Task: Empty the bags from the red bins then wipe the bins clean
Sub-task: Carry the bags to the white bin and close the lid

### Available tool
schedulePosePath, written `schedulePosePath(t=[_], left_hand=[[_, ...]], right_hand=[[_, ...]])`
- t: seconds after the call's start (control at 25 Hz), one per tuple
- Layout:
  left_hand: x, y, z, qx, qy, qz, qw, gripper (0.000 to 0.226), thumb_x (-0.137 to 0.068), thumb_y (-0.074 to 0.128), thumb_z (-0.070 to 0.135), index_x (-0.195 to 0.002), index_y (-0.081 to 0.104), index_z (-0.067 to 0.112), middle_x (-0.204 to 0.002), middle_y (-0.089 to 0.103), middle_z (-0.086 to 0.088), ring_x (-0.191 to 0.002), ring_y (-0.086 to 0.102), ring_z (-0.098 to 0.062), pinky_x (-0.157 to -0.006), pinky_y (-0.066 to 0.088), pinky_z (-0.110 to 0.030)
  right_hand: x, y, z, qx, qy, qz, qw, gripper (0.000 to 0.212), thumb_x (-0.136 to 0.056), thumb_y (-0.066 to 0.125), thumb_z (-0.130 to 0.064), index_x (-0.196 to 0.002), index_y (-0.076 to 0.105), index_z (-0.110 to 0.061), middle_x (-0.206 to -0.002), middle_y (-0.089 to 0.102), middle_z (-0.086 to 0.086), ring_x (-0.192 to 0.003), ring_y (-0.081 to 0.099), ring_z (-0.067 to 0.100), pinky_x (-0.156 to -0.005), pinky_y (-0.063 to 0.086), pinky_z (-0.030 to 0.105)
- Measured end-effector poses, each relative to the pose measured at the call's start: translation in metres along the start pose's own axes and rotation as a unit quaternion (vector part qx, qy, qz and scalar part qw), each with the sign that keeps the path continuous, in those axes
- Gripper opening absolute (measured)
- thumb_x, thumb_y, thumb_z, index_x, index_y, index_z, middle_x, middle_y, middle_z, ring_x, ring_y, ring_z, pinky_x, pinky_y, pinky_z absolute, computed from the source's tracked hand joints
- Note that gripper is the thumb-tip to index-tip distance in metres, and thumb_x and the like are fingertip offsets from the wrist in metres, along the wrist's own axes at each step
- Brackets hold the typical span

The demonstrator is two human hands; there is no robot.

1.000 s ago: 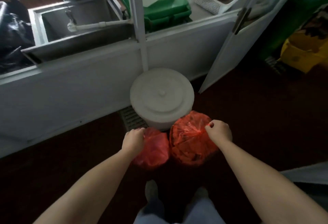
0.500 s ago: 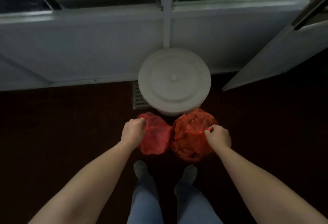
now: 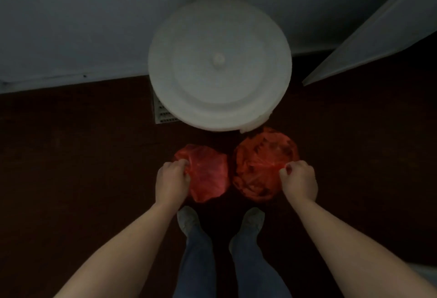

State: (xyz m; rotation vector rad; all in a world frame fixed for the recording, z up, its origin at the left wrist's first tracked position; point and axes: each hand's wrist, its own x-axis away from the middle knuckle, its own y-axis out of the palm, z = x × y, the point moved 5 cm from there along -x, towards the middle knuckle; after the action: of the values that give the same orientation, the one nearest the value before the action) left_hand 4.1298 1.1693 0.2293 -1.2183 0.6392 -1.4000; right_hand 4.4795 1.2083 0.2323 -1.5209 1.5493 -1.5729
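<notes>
Red smaller bag (image 3: pixel 208 174) in left hand (image 3: pixel 171 180), fuller bag (image 3: pixel 260 167) in right hand (image 3: pixel 299 180)

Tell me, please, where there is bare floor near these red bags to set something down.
Bare floor lies left of the left bag, toward the cabinet base, and right of the right bag, toward the door. Crowded between the white bucket and the shoes.

Two red plastic bags sit side by side with a narrow gap between them. The left bag (image 3: pixel 208 174) is smaller and smoother, and the left hand (image 3: pixel 171 179) grips its edge. The right bag (image 3: pixel 262 165) is fuller, rounder and crinkled, with dark contents showing through. The right hand (image 3: pixel 299 179) pinches its gathered top.
</notes>
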Motion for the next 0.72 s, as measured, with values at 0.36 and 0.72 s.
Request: schedulePosePath(t=[0.36,0.72], left_hand=[[-0.039,0.159,-0.032,0.025,-0.011,-0.025,0.999,0.011,-0.082,0.064,0.009,-0.09,0.062,0.016,-0.075,0.057,0.003,-0.078,0.056,-0.026,-0.069,0.041,-0.036],[-0.061,0.207,-0.037,0.017,-0.056,-0.056,0.997,0.048,-0.087,0.066,0.025,-0.133,0.056,0.014,-0.126,0.054,-0.015,-0.111,0.05,-0.036,-0.095,0.047,-0.049]], right_hand=[[-0.055,0.148,0.058,0.022,0.011,0.0,1.0,0.025,-0.088,0.068,-0.021,-0.107,0.074,-0.006,-0.122,0.059,0.013,-0.112,0.053,0.036,-0.092,0.047,0.045],[-0.087,0.199,0.068,0.021,0.031,-0.069,0.997,0.039,-0.095,0.059,-0.025,-0.13,0.061,-0.008,-0.132,0.056,0.019,-0.119,0.052,0.04,-0.097,0.044,0.046]])
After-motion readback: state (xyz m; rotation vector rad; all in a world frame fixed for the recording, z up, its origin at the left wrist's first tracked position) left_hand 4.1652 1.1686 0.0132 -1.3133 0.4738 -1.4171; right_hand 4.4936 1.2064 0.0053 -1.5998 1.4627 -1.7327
